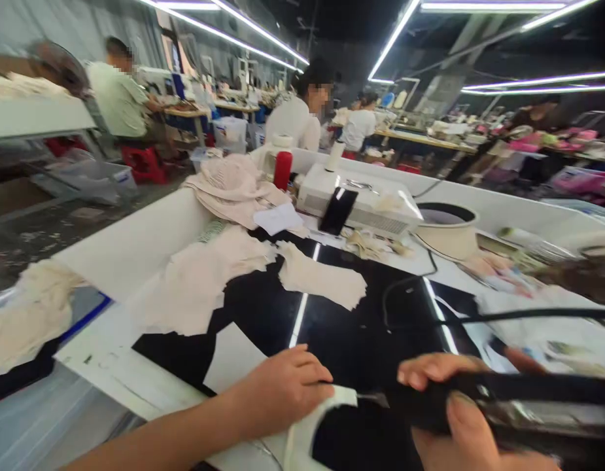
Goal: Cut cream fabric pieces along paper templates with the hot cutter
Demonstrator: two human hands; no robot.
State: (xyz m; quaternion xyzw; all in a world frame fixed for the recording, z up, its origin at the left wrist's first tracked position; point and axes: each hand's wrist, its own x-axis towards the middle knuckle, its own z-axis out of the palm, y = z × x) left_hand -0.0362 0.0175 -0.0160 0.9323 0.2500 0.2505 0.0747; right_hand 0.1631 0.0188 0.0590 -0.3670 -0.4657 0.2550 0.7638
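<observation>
My left hand (287,389) is closed, its fingers pressed on a pale curved piece (302,428) that lies over the black board (263,307). Whether this piece is cloth or card I cannot tell. My right hand (459,409) is wrapped round a thick black hand-held tool (542,392), blurred by motion. From the tool a narrow metal tip (373,398) points left, close to the end of the pale piece. A white sheet (236,360) lies left of my left hand. Beyond it are a cream fabric piece (322,275) and a heap of cream pieces (194,278).
At the back stand a white box-shaped device (358,196), a phone (337,210), a red bottle (282,170) and bundled fabric (236,183). A round cream container (447,232) is at the right. Black cable (528,316) crosses there. Co-workers sit beyond the raised table edge.
</observation>
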